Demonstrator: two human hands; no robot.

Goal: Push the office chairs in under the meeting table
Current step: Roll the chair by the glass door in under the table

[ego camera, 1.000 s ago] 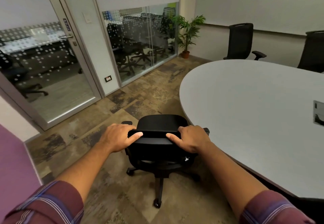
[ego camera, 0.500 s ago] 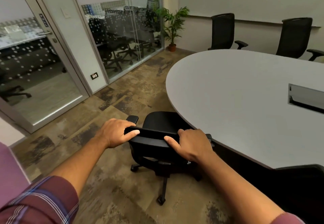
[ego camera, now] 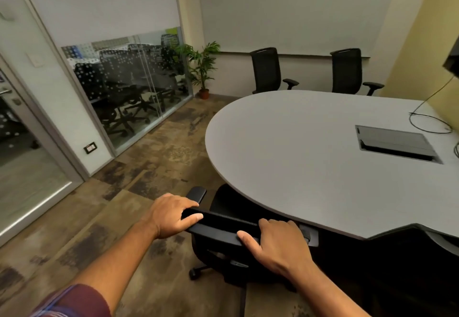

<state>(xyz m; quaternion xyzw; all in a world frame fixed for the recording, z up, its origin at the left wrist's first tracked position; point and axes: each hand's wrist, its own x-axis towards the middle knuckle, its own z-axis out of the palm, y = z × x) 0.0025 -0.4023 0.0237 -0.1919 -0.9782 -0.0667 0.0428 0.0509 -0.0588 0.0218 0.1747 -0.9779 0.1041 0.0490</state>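
A black office chair (ego camera: 218, 227) stands at the rounded near end of the grey meeting table (ego camera: 298, 157). Its seat front is hidden under the table edge, while its backrest and left armrest stay outside. My left hand (ego camera: 172, 215) grips the left end of the backrest's top rail. My right hand (ego camera: 278, 242) grips the right end of the same rail. Two more black chairs (ego camera: 267, 69) (ego camera: 346, 70) stand at the table's far side, backs near the wall.
Another dark chair back (ego camera: 409, 249) shows at the lower right beside the table. A glass wall and door (ego camera: 124, 88) run along the left. A potted plant (ego camera: 202, 68) stands in the far corner. A cable box (ego camera: 395, 142) and a cable (ego camera: 422, 120) lie on the table.
The chair has rolled forward and to the right with both hands on its backrest. Its seat has gone further under the table edge. My view has turned right.
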